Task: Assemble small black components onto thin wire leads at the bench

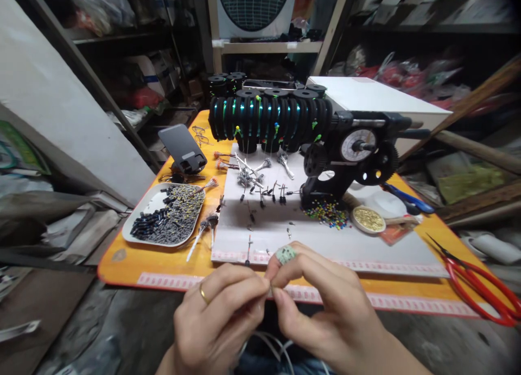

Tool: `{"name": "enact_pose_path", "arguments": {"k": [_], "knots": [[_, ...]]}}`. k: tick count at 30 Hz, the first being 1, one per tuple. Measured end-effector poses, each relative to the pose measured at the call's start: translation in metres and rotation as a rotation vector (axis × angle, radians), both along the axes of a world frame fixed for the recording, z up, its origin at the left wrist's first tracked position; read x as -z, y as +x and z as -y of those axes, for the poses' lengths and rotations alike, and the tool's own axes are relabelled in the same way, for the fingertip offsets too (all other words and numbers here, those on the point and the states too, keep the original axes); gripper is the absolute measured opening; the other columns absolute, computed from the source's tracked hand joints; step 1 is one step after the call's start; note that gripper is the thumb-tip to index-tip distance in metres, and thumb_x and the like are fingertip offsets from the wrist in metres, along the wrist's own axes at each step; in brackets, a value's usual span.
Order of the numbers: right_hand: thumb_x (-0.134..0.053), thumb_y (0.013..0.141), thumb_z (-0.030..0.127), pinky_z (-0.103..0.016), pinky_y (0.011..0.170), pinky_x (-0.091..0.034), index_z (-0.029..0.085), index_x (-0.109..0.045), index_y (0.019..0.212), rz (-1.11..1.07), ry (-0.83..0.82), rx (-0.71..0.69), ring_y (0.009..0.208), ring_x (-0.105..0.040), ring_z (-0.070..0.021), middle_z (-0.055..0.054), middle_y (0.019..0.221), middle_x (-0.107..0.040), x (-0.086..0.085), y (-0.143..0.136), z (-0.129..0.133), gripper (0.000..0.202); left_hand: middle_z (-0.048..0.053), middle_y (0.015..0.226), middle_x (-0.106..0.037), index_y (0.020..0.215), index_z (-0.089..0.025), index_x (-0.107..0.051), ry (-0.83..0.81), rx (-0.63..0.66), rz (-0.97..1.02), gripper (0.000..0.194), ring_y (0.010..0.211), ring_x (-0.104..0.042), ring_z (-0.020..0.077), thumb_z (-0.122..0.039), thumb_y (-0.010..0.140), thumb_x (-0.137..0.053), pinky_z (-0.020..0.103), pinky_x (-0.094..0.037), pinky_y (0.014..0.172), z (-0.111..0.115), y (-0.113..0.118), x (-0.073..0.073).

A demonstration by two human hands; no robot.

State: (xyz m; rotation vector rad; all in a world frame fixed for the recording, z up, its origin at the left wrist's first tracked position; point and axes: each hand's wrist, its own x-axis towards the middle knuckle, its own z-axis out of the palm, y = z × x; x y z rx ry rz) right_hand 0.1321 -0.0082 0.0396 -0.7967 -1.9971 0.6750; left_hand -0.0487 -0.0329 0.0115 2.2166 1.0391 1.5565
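My left hand [222, 315], with a gold ring [204, 293] on one finger, is pinched closed at the front edge of the table. My right hand [321, 299] meets it fingertip to fingertip, also in a pinch; a green patterned wrap [285, 254] covers one of its fingers. Whatever sits between the fingertips is too small and hidden to name. Just beyond the hands lies a white board [325, 250] with several small dark parts on thin stems [261, 201]. One such dark-tipped piece [248, 250] lies right above my left fingers.
A white tray [134, 236] of small grey and black cylinders stands left, near a propped phone [183, 147]. Behind is a black spool machine [272, 120] with a dial [358, 145]. Coloured beads [328, 213], a dish of gold bits [368, 220] and red-handled scissors [480, 283] lie right.
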Motion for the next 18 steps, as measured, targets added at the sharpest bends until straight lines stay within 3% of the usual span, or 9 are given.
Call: {"name": "enact_pose_path", "arguments": {"k": [4,7,12,15,18], "knots": [[-0.055,0.088,0.002,-0.031,0.068,-0.052,0.013,-0.06,0.087,0.108,0.152,-0.05,0.078,-0.059,-0.0189,-0.008,0.078,-0.065,-0.002,0.0,-0.003,0.012,-0.001,0.075,-0.067,0.09,-0.017,-0.065,-0.075,-0.044,0.029,0.021,0.067,-0.065,0.0098,0.002,0.081,-0.066,0.015,-0.053,0.066,0.0,0.003,-0.003],[-0.052,0.09,0.0,-0.034,0.071,-0.054,0.011,-0.06,0.088,0.14,0.216,-0.046,0.083,-0.058,-0.0216,-0.012,0.082,-0.065,-0.002,-0.003,-0.005,0.014,-0.004,0.07,-0.06,0.08,-0.021,-0.063,-0.344,-0.04,0.279,0.023,0.062,-0.06,0.0086,0.001,0.08,-0.062,0.014,-0.049,0.058,0.0,0.009,0.002],[-0.054,0.09,0.0,-0.03,0.076,-0.055,0.01,-0.062,0.096,0.013,0.142,-0.077,0.09,-0.06,-0.0187,-0.011,0.092,-0.063,0.0,-0.007,-0.007,0.014,-0.006,0.063,-0.054,0.074,-0.019,-0.066,-0.863,0.234,0.799,0.014,0.047,-0.041,0.0027,-0.024,0.086,-0.072,0.01,-0.036,0.046,-0.002,0.012,0.006],[-0.057,0.086,-0.002,-0.027,0.081,-0.054,0.011,-0.062,0.093,-0.037,0.187,-0.07,0.093,-0.058,-0.0169,-0.009,0.095,-0.062,0.002,-0.008,-0.006,0.016,-0.005,0.058,-0.054,0.073,-0.017,-0.066,-0.981,0.337,0.927,0.024,0.045,-0.041,0.002,-0.037,0.083,-0.077,0.009,-0.037,0.046,-0.002,0.011,0.005],[-0.06,0.083,-0.004,-0.027,0.083,-0.053,0.011,-0.064,0.091,-0.05,0.243,-0.001,0.092,-0.057,-0.0163,-0.008,0.093,-0.062,0.003,-0.01,-0.003,0.018,-0.005,0.06,-0.056,0.074,-0.017,-0.068,-1.008,0.363,0.967,0.023,0.047,-0.043,0.0018,-0.036,0.082,-0.079,0.009,-0.038,0.047,-0.002,0.011,0.005]]}}
